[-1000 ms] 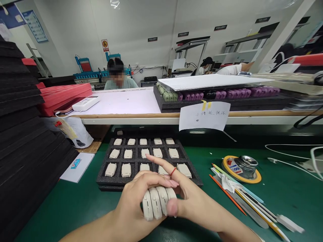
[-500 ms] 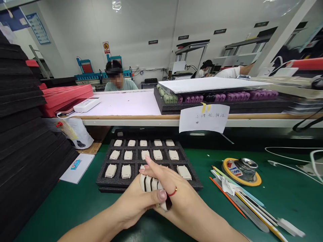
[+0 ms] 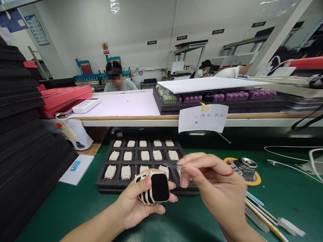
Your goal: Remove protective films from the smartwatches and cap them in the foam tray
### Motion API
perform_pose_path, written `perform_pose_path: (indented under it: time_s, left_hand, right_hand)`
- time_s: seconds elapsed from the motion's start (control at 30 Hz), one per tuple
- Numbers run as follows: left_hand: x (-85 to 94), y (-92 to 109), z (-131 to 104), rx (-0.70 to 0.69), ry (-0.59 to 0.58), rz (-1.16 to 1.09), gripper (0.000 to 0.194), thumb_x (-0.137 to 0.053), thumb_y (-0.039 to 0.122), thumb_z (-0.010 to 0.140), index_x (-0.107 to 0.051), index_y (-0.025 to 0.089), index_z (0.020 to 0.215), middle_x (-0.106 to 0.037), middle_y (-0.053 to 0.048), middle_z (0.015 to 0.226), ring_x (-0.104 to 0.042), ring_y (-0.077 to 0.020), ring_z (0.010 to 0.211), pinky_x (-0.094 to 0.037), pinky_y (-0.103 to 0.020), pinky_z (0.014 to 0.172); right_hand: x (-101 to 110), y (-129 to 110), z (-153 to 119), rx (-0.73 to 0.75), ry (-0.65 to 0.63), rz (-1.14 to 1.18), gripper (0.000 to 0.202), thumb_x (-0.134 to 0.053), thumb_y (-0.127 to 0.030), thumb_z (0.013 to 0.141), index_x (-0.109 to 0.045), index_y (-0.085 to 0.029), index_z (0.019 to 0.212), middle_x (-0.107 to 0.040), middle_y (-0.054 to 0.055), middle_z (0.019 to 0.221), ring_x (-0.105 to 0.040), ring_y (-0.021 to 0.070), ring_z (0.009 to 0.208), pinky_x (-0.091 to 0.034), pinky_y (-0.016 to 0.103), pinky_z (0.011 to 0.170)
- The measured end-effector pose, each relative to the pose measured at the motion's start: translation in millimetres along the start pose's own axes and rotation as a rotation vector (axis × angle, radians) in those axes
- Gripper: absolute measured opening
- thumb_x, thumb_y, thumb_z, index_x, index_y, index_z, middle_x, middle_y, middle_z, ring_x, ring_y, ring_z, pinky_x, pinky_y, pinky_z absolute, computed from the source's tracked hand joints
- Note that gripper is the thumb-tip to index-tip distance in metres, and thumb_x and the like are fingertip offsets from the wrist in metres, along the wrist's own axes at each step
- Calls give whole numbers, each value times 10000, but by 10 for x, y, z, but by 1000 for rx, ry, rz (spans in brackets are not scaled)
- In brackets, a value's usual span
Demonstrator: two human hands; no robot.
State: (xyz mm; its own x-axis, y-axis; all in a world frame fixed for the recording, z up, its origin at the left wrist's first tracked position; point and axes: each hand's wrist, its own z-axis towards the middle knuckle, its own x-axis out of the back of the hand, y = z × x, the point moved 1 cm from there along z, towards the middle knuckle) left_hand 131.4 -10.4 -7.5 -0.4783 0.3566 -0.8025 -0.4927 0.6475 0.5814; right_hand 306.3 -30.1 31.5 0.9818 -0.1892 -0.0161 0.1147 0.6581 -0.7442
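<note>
My left hand [image 3: 137, 198] is wrapped around a stack of white smartwatch cases [image 3: 160, 187]. The front case shows a black screen turned toward the right. Raised to the right of the stack, apart from it, my right hand [image 3: 214, 183] has thumb and fingers pinched together. A thin, faint sliver shows at its fingertips, too blurred to name. Behind both hands lies a black foam tray [image 3: 101, 183], with white watch cases [image 3: 127, 156] lying in its compartments. My right hand hides part of the tray's right side.
A tall stack of black foam trays [image 3: 20, 134] rises at the left. Pens and tools [image 3: 264, 215] and a round metal dispenser [image 3: 248, 164] stand on the right of the green mat. A shelf edge [image 3: 131, 121] crosses above; a co-worker [image 3: 118, 79] sits beyond it.
My hands were clasped together around the stack. The right hand has lifted away to the right in a pinch, while the left has turned the stack so that a black screen shows.
</note>
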Motion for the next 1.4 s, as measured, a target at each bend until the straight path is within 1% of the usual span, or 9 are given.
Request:
perform_pose_path:
  time_s: [0.07, 0.2, 0.27, 0.47, 0.67, 0.9, 1.1, 1.27, 1.4]
  left_hand:
    - [5, -3, -11, -12, -59, -19, 395, -787, 411, 775, -679, 165, 1064, -755, -98, 997, -750, -216, 873, -564, -170, 572]
    - [4, 3, -27, -34, -130, -34, 407, -783, 439, 770, -678, 167, 1053, -740, -83, 980, -742, -219, 875, -549, -166, 540]
    - [-2, 9, -24, -31, -146, -39, 436, -785, 463, 760, -679, 160, 1056, -733, -82, 950, -736, -208, 855, -521, -148, 511]
    - [-15, 24, -18, -38, -177, -46, 423, -751, 485, 789, -684, 160, 1051, -731, -95, 951, -734, -193, 855, -476, -115, 488]
    - [-23, 28, -34, -46, -153, -63, 366, -752, 438, 805, -674, 196, 1069, -728, -88, 990, -729, -201, 885, -481, -139, 514]
    - [-36, 16, -66, -47, -15, -17, 408, -810, 452, 736, -687, 182, 1016, -702, -43, 873, -676, -118, 676, -520, -192, 578]
    - [-34, 0, -56, -58, 20, -12, 438, -840, 436, 704, -652, 193, 1017, -673, -23, 857, -647, -107, 693, -510, -191, 590]
    - [-8, -69, 3, -128, 66, 85, 410, -860, 383, 690, -645, 178, 971, -684, -26, 820, -623, -100, 639, -482, -170, 547]
    - [-1, -56, 2, -64, 154, -3, 432, -832, 488, 690, -704, 144, 919, -696, -33, 742, -577, -66, 536, -443, -137, 486]
  right_hand:
    - [20, -37, -20, 23, -24, 11, 48, -702, -233, 888, -686, -275, 902, -740, 31, 909, -717, 202, 876, -609, 330, 795]
    - [-22, -54, -61, 30, -404, -151, 620, -881, -328, 697, -599, -284, 1247, -637, 81, 1284, -587, 273, 1231, -503, 396, 1045]
    - [-56, -26, -74, 20, -478, -175, 658, -889, -313, 688, -573, -292, 1265, -613, 79, 1305, -585, 260, 1231, -500, 383, 1045]
    - [-61, 6, -82, 51, -485, -173, 700, -862, -373, 718, -537, -295, 1334, -591, 101, 1353, -559, 298, 1273, -497, 441, 1061]
    - [115, -95, -116, 272, -111, -205, 456, -668, -73, 868, -655, -364, 1220, -766, 14, 1046, -743, 240, 939, -648, 389, 820]
    - [130, -197, -148, 360, -493, -347, 426, -631, -113, 911, -659, -341, 1270, -772, -16, 1099, -727, 208, 1015, -594, 323, 955]
    - [-2, -185, -125, 470, -505, -416, 541, -721, -168, 855, -576, -321, 1354, -782, 20, 992, -708, 223, 877, -588, 376, 839]
    - [-91, -91, -93, 189, -486, -402, 659, -839, -352, 750, -561, -257, 1340, -676, 37, 867, -627, 188, 721, -562, 301, 633]
    - [-69, 10, -58, 12, -493, -213, 580, -865, -257, 718, -596, -294, 1230, -685, 34, 1038, -657, 197, 899, -556, 279, 759]
